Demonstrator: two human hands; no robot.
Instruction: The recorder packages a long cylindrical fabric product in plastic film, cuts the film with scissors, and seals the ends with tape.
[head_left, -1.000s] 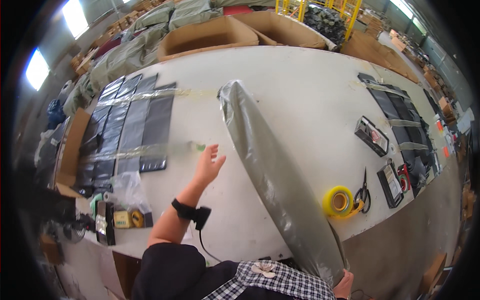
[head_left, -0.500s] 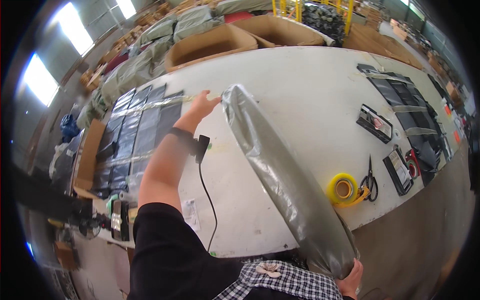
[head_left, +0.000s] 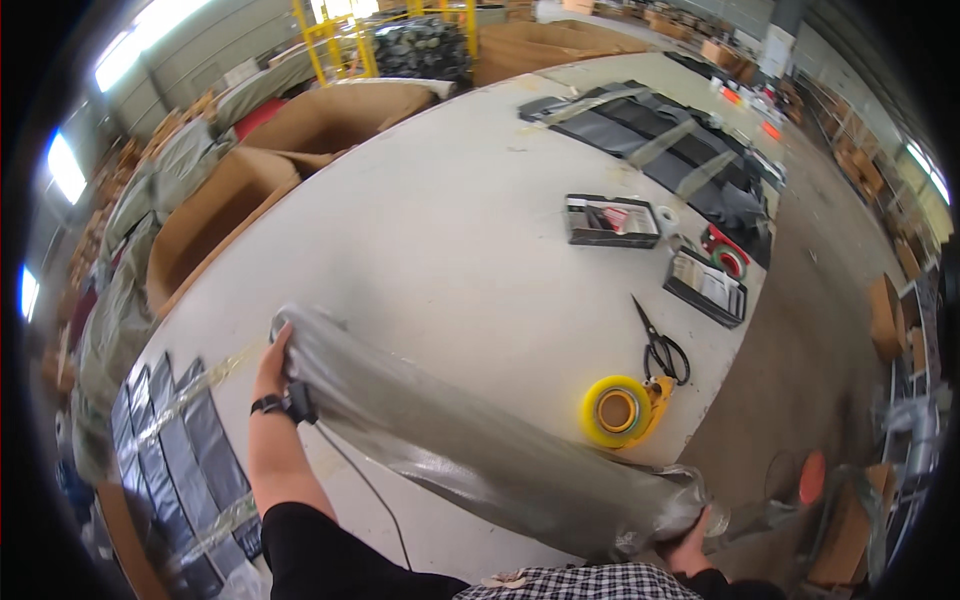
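Person stands at a large pale worktable [head_left: 440,240], holding a long grey roll wrapped in clear plastic film [head_left: 470,440] across the near part of it. Roll lies slantwise, far end at the person's left, near end low at the right.

Left hand [head_left: 272,362]: fingers laid over the far end of the roll, gripping its rim. A black band sits on that wrist, with a thin black cable trailing down over the tabletop.

Right hand [head_left: 688,545]: closed around the near end of the roll, where the film bunches; mostly hidden by the film, only the knuckles show.

Just beyond the roll on the right: a yellow tape dispenser [head_left: 620,408], and touching it, black-handled scissors [head_left: 660,345]. Further off, two shallow black trays [head_left: 612,222] holding small items. Flat dark panels taped in rows [head_left: 170,450] lie at the left table edge. Open cardboard boxes [head_left: 210,215] stand past the table's far left side.
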